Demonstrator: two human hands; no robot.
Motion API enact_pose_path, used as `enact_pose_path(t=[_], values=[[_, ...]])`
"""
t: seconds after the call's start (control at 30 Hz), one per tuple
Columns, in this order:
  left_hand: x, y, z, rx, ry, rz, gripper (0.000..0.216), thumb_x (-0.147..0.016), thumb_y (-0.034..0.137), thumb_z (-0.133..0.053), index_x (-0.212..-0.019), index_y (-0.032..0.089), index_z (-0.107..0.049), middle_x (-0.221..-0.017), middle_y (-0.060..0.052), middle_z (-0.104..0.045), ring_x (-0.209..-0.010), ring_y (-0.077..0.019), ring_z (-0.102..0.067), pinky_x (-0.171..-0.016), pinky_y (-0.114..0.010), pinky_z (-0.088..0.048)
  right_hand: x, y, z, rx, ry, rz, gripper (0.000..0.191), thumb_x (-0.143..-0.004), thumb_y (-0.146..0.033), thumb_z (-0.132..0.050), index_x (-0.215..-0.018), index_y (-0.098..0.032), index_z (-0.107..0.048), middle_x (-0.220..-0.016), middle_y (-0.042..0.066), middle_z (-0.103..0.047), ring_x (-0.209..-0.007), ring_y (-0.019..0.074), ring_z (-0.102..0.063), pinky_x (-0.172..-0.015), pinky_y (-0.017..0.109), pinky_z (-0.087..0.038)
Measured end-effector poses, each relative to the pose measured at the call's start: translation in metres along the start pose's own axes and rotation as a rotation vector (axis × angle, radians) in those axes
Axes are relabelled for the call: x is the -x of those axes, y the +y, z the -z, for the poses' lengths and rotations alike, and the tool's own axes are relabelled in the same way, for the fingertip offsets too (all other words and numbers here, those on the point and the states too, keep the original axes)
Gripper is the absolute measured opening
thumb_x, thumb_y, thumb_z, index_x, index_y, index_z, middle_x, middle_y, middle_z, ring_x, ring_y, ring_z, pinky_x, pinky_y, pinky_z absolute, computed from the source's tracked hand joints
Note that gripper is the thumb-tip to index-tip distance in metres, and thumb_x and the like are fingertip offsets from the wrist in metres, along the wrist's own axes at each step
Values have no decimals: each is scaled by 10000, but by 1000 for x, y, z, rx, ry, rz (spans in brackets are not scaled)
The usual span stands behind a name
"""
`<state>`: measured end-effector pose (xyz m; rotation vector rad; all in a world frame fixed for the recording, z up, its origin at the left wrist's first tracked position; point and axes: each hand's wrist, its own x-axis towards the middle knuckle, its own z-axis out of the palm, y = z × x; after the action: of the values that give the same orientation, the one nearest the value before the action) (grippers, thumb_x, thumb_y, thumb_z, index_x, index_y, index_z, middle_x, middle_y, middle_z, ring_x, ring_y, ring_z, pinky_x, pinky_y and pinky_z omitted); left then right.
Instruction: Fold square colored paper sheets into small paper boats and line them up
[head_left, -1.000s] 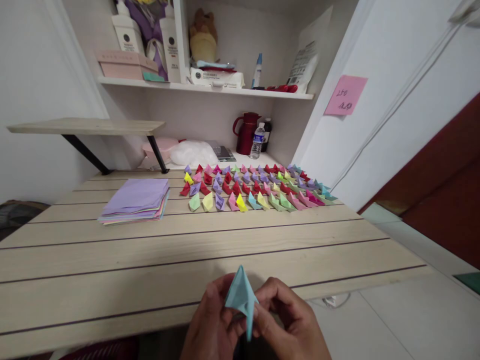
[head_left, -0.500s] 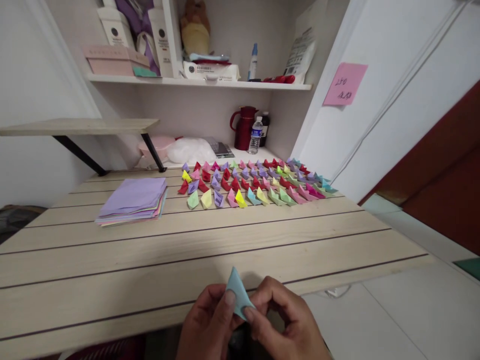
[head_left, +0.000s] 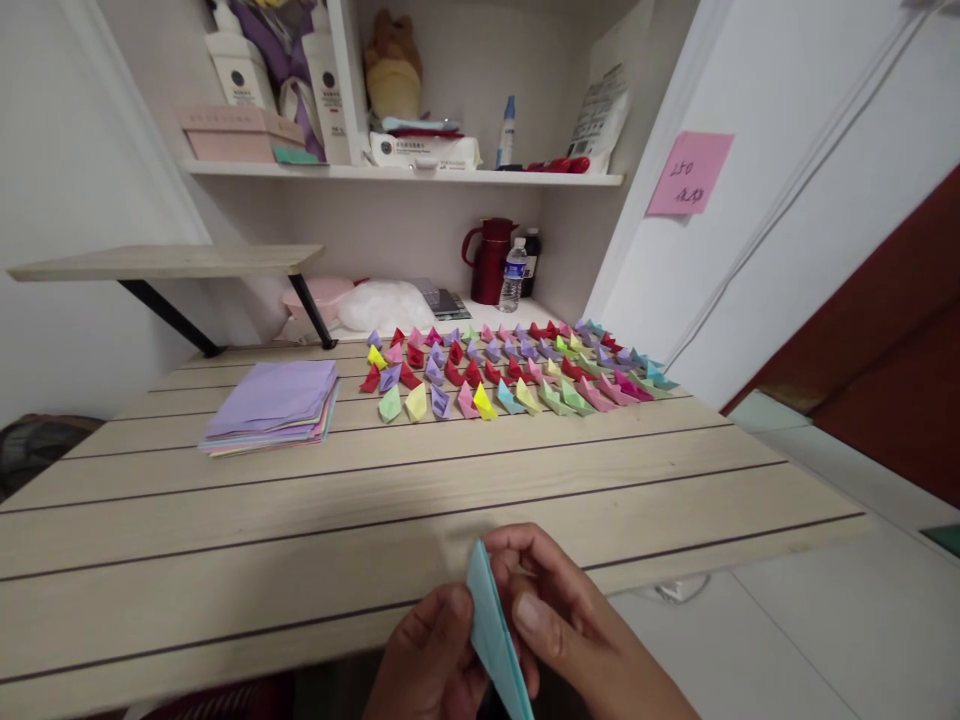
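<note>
A piece of folded light blue paper, now a long narrow shape with a pointed top, stands tilted between my hands at the table's near edge. My left hand pinches its left side, thumb in front. Curled around the right side is my right hand, its fingertips at the top and behind the paper, the thumb close to the right edge. Part of those fingers is hidden by the paper. Farther back stand rows of small folded paper boats in many colours.
A stack of square coloured paper, purple on top, lies on the slatted table at left. Behind it is a small raised shelf on black legs. A dark red jug and a water bottle stand at the back.
The blue paper has turned from a broad triangle into a narrow, longer shape seen edge-on. My right hand has shifted up, its thumb coming off the paper's front. The view has tilted slightly.
</note>
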<state>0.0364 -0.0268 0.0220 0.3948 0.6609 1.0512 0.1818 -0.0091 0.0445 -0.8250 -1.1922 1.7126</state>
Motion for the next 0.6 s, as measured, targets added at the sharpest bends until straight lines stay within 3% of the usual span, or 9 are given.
enact_pose_path(t=[0.13,0.33,0.47,0.6], values=[[-1,-4,4,-4,-30,-6,339,-784,503,-741,-856,172,-752,-657,-34,-654,-656,-158,-605,-721,-316,-450,1,-4,-2,-22,-23,-63,452,-801,-541,-755,-1128,-258,-622,-826,-25,-538,-628,101,-501,-566,212,-421],[-1,-4,4,29,1,-34,307,-780,470,-755,-813,165,-732,-676,-18,-641,-599,-116,-551,-624,-272,-398,-1,-4,-1,-29,-45,-92,318,-865,-511,-685,-977,-215,-656,-676,-34,-560,-556,110,-493,-579,244,-423],[1,-2,1,-1,102,-51,318,-688,465,-836,-711,169,-720,-640,0,-620,-610,-104,-539,-644,-254,-400,1,-7,1,241,25,-30,239,-864,-410,-699,-1011,-227,-654,-774,-25,-547,-674,129,-503,-646,245,-425],[4,-1,-2,-190,219,-149,347,-652,497,-847,-750,178,-751,-605,13,-621,-603,-103,-512,-644,-237,-409,4,-10,2,424,47,-4,362,-787,-271,-725,-1136,-267,-630,-842,-20,-560,-740,151,-515,-667,248,-434]])
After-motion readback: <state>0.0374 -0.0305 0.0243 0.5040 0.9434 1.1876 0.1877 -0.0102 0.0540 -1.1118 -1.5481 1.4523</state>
